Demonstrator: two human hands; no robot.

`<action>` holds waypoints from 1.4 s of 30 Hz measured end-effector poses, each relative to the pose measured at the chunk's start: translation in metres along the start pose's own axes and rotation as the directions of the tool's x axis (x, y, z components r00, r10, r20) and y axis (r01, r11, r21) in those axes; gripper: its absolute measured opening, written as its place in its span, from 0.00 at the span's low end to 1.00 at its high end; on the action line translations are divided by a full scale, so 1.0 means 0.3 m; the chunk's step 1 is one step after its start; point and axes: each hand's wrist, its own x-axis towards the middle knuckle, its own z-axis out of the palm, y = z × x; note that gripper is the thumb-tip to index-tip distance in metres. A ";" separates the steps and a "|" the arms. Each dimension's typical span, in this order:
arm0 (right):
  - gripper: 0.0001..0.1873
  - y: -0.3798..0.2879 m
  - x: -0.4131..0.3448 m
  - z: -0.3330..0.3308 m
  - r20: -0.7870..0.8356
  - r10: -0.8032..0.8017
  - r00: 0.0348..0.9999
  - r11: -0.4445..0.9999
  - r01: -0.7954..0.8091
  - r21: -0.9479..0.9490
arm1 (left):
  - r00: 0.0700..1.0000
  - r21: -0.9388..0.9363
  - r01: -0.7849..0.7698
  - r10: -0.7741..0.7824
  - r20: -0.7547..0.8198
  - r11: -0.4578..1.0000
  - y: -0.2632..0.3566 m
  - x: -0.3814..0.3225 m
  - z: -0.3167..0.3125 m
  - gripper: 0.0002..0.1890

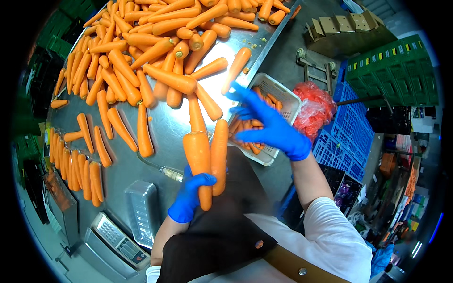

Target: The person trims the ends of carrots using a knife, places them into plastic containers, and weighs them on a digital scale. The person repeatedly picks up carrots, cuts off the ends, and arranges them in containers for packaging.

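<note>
My left hand (pixel 193 196), in a blue glove, grips a thick carrot (pixel 196 152) and a slimmer carrot (pixel 219 155) side by side near the table's front edge. My right hand (pixel 265 123), gloved in blue too, is raised with fingers apart and nothing in it. Just past its fingertips a single carrot (pixel 239 65) lies on the steel table (pixel 170 134). A large heap of carrots (pixel 148 49) covers the far part of that table. At the left, several carrots (pixel 76 169) are lined up in a row.
Below my right hand stands a white perforated crate (pixel 292 102) holding carrots. A clear plastic tray stack (pixel 139 212) and a digital scale (pixel 118 240) sit at the near left. Red plastic bags (pixel 313 106), blue pallets (pixel 348 123) and green crates (pixel 393 70) are on the right.
</note>
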 end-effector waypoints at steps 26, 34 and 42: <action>0.15 0.126 0.079 0.323 -0.231 0.131 0.964 0.932 -0.041 0.360 | 0.921 -0.860 -0.195 0.389 0.004 0.471 0.036 0.026 -0.114 0.39; 0.21 0.037 -0.041 0.338 0.129 -0.138 0.982 0.990 0.140 0.000 | 0.888 -0.725 -0.431 0.394 -0.236 0.537 0.006 0.018 -0.206 0.35; 0.26 0.070 0.012 0.422 0.265 -0.355 0.897 0.924 0.379 -0.046 | 0.830 -0.520 -0.557 0.456 -0.322 0.647 0.027 -0.035 -0.171 0.42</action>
